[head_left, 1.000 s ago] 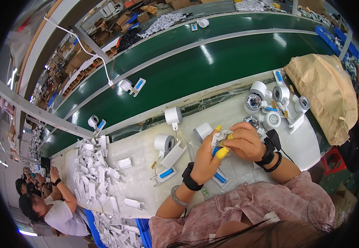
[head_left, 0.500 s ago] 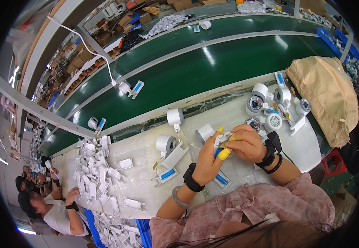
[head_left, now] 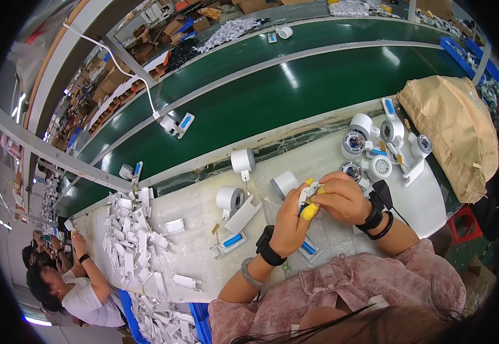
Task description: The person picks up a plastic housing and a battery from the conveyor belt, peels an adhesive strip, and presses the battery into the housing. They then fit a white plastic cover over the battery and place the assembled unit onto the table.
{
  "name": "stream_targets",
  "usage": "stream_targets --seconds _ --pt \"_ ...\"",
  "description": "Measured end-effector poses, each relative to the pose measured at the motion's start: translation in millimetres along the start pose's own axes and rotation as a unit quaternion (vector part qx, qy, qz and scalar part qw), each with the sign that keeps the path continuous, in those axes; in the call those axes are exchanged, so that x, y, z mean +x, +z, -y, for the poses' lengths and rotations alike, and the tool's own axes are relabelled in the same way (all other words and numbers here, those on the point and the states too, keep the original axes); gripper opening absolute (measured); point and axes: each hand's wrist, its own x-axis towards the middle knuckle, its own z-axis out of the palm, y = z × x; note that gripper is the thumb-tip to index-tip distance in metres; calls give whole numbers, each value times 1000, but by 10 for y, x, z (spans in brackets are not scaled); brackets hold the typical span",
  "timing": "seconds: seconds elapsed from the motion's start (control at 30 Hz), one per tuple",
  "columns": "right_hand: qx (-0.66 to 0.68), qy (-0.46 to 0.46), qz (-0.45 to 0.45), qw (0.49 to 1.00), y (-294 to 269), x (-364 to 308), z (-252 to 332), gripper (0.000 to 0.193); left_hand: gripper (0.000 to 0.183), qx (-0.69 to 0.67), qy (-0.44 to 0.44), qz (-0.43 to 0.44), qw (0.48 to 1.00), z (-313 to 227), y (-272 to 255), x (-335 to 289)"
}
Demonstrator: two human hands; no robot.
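My left hand (head_left: 288,225) and my right hand (head_left: 343,199) meet over the bench, both closed on a small white plastic part (head_left: 307,196) between the fingertips. Yellow covers wrap several fingertips and hide much of the part. Just behind my left hand lies a white cylindrical housing (head_left: 284,182). Below the hands, partly covered by them, rests a flat white holder with a blue cylindrical cell (head_left: 308,247). To the left, another white housing with a grey rim (head_left: 230,198) lies beside a white cover (head_left: 243,214) and a second holder with a blue cell (head_left: 232,241).
White plastic covers (head_left: 129,241) lie heaped at the left, with more in a blue bin (head_left: 199,321). Several housings (head_left: 380,167) cluster at right beside a brown paper bag (head_left: 441,126). A green conveyor (head_left: 318,83) runs behind. A co-worker (head_left: 83,286) sits at far left.
The units on the conveyor have shifted slightly left. My left fingers have closed in, and the blue piece seen between them is now hidden. The co-worker's arm has risen.
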Motion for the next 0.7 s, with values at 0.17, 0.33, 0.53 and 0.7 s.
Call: stream_targets --seconds 0.17,0.33,0.53,0.7 --pt "-3 11 -1 1000 32 6 15 30 39 38 60 -7 997 -45 -31 18" --pt "-30 46 -5 998 63 -40 59 27 31 22 45 -6 999 -84 -17 57" --pt "-1 100 5 995 -18 -9 -23 27 21 -51 -29 -26 998 -148 -27 198" --pt "-29 173 -65 982 -75 -30 -6 36 31 -115 -41 -61 991 -313 -354 853"
